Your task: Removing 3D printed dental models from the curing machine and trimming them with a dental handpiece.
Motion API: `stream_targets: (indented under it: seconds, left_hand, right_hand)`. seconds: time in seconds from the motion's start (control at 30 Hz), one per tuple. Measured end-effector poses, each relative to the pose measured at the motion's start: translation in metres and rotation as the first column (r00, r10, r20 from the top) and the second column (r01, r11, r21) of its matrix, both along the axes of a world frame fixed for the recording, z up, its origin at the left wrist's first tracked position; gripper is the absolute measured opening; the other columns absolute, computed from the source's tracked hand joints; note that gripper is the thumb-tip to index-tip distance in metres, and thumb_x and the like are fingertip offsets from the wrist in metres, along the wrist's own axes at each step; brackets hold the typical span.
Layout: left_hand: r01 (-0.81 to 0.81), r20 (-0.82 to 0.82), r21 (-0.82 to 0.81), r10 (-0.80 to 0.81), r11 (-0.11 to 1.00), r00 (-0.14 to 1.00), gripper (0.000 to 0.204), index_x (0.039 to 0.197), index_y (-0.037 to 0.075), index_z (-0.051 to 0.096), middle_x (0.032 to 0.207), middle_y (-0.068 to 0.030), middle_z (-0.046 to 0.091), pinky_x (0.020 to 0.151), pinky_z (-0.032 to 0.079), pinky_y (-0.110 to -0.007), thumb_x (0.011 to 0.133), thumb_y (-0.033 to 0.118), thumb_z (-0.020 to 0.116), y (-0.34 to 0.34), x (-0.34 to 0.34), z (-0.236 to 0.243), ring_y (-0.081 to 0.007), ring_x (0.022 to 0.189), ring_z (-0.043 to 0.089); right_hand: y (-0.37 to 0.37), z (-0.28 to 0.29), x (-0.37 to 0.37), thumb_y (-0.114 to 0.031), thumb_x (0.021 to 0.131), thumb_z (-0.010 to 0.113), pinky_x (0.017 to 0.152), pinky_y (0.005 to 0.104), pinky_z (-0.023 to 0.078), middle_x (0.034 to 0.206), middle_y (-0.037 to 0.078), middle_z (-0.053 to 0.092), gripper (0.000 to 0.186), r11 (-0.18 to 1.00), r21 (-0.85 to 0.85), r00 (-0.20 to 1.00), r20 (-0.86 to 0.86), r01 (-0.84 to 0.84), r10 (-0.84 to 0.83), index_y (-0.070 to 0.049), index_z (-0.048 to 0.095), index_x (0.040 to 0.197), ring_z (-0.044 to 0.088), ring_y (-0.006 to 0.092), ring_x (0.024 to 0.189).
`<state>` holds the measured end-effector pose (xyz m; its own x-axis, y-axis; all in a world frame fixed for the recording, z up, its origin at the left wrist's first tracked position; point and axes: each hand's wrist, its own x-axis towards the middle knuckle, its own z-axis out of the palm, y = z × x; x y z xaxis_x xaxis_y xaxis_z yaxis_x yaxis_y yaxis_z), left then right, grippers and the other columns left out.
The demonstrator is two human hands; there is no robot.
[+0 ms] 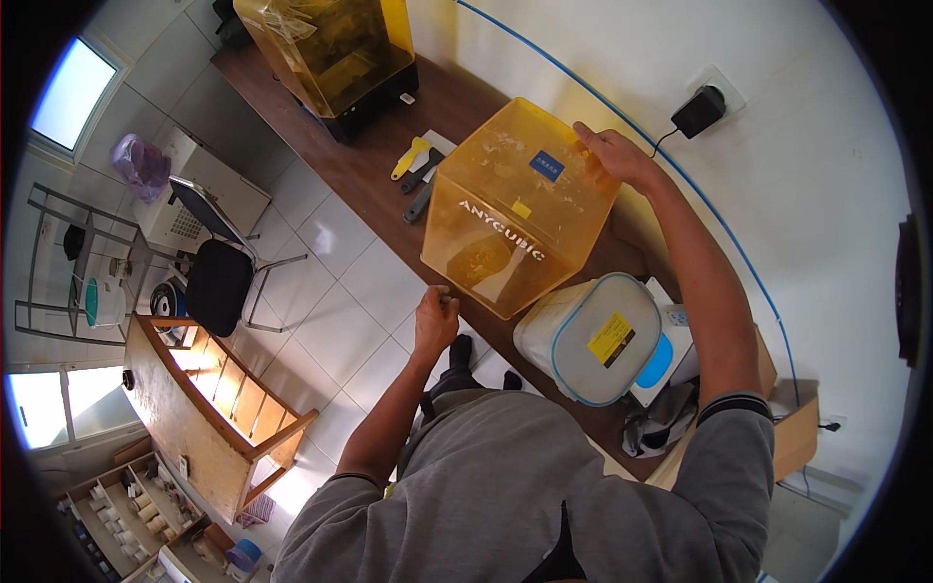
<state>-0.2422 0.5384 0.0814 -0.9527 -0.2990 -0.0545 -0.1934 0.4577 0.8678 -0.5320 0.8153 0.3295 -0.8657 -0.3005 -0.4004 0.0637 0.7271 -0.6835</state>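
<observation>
A translucent orange box-shaped cover [486,185] stands tilted over the brown table, with white lettering and a small blue label on it. My right hand [619,157] grips its upper right edge, thumb on the outside; the other fingers are partly hidden. Below the cover's near left corner, apart from it, my left hand [436,319] is closed. Whether it pinches something small cannot be made out. Just left of the cover lie a yellow scraper [410,157] and dark grey scrapers [422,173]. What stands beneath or behind the cover is hidden.
A lidded white container [601,340] with a blue rim stands right of my body, beside a grey cloth [661,423]. A second machine with an orange cover [330,68] sits at the table's far end. A black adapter [700,112] and blue cable [680,175] run along the wall.
</observation>
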Motion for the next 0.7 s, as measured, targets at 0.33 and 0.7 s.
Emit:
stream_targets:
  seconds: [0.33, 0.7]
  left_hand:
    - [-0.097, 0.198, 0.085, 0.079, 0.992, 0.977, 0.046, 0.119, -0.003, 0.065, 0.088, -0.0177, 0.074, 0.073, 0.057, -0.043, 0.088, 0.03, 0.076, -0.001, -0.06, 0.006, -0.0306, 0.082, 0.074]
    - [-0.432, 0.149, 0.54, 0.423, 0.723, 0.894, 0.003, 0.098, 0.011, 0.062, 0.078, 0.0028, 0.056, 0.05, 0.034, -0.021, 0.098, 0.014, 0.062, -0.102, 0.087, 0.13, -0.0051, 0.06, 0.046]
  right_hand:
    - [0.018, -0.014, -0.03, -0.082, 0.095, 0.049, 0.079, 0.0394, 0.058, 0.091, 0.015, 0.076, 0.088, 0.992, 0.091, 0.994, -0.077, 0.09, -0.084, -0.003, 0.077, 0.123, 0.073, 0.0249, 0.084]
    - [-0.011, 0.004, 0.022, -0.072, 0.101, 0.047, 0.08, 0.0451, 0.058, 0.084, 0.025, 0.075, 0.082, 0.996, 0.084, 0.978, -0.209, -0.006, 0.023, 0.004, 0.077, 0.091, 0.075, 0.0376, 0.082]
